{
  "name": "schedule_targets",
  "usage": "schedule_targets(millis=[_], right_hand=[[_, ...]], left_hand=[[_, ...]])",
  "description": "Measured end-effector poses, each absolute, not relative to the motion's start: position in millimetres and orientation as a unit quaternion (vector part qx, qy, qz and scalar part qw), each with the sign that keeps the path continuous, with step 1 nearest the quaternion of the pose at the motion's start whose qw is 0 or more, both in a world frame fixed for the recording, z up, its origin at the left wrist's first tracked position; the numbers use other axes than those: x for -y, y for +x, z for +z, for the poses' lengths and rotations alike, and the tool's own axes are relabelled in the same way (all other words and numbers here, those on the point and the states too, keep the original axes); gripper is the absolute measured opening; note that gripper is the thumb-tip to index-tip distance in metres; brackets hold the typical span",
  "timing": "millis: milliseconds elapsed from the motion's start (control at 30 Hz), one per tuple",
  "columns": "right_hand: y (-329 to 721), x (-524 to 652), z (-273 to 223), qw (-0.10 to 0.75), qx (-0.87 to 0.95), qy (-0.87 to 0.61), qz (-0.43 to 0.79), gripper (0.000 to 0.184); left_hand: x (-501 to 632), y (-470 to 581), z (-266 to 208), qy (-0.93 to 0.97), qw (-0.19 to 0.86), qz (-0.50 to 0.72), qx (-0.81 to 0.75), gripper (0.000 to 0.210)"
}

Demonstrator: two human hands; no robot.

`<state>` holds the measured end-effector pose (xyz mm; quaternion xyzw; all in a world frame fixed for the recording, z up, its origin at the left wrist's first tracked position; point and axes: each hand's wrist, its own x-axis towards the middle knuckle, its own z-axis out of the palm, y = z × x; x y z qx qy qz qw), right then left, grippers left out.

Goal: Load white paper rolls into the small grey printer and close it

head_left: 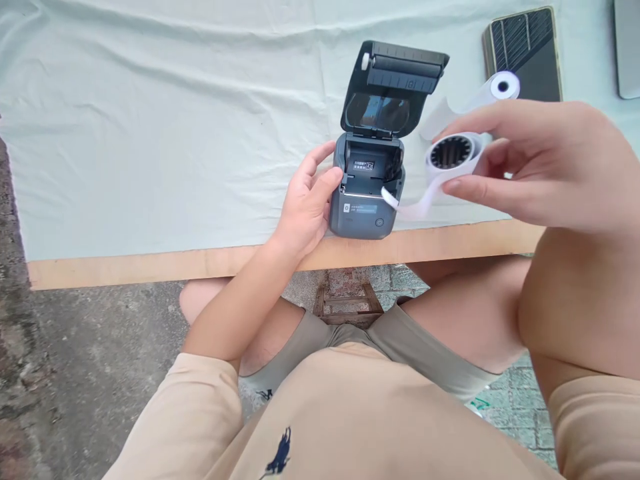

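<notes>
A small dark label printer (361, 217) rests near the table's front edge with its lid (385, 100) swung up, showing the bay inside. My left hand (313, 200) is wrapped around the printer's left side, thumb on top. Just right of the printer, my right hand (540, 163) pinches a white paper roll (453, 157) with a wide, dark, ribbed core. A loose strip of its paper curls left, over the printer's front right corner. Behind that hand lies a second paper roll (505, 87) with a narrow core, partly unrolled and partly hidden.
A dark flat box-like object (530, 50) lies at the back right, by the second roll. The edge of a grey object (629, 50) shows at the far right. Pale cloth (165, 133) covers the table, leaving a bare wooden front edge (150, 265). A wooden stool (347, 307) stands below.
</notes>
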<state>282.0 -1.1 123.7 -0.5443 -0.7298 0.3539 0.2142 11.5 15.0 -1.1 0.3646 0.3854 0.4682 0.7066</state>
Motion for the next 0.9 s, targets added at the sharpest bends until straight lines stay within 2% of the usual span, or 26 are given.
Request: schedule_targets(millis=[67, 200, 267, 333, 400, 433, 500, 567, 700, 833, 900], right_hand=[[299.1, 5.4, 106.6, 0.223, 0.694, -0.594, 0.342, 0.047], [319.0, 15.0, 75.2, 0.189, 0.683, -0.616, 0.344, 0.048], [325.5, 19.0, 69.1, 0.195, 0.681, -0.611, 0.354, 0.065], [331.2, 18.8, 67.5, 0.266, 0.663, -0.624, 0.317, 0.085], [334.0, 11.9, 66.5, 0.357, 0.635, -0.645, 0.231, 0.090], [333.5, 5.8, 65.6, 0.379, 0.620, -0.662, 0.184, 0.086], [327.4, -9.5, 63.8, 0.352, 0.598, -0.708, 0.135, 0.080], [315.7, -25.3, 64.3, 0.285, 0.575, -0.751, 0.154, 0.075], [289.2, -43.0, 74.6, 0.277, 0.556, -0.764, 0.173, 0.058], [280.7, -41.8, 81.3, 0.228, 0.558, -0.778, 0.178, 0.026], [283.2, -40.1, 80.4, 0.209, 0.567, -0.778, 0.172, 0.024]], left_hand=[[-15.1, 11.3, -1.3, 0.362, 0.709, 0.472, -0.379, 0.072], [-15.0, 12.0, -0.5, 0.364, 0.717, 0.459, -0.378, 0.066], [-15.3, 13.0, 1.6, 0.362, 0.716, 0.451, -0.391, 0.054], [-15.9, 14.3, 4.3, 0.357, 0.714, 0.448, -0.403, 0.043], [-16.7, 15.8, 6.3, 0.353, 0.714, 0.447, -0.408, 0.037], [-17.1, 16.4, 6.8, 0.352, 0.714, 0.449, -0.407, 0.036], [-18.0, 17.3, 6.3, 0.352, 0.712, 0.454, -0.403, 0.035], [-18.7, 17.3, 4.6, 0.356, 0.705, 0.461, -0.403, 0.036], [-19.6, 15.2, 0.8, 0.364, 0.700, 0.464, -0.402, 0.044], [-18.7, 13.3, 1.3, 0.360, 0.715, 0.465, -0.377, 0.057], [-17.8, 12.9, 2.8, 0.359, 0.721, 0.460, -0.374, 0.062]])
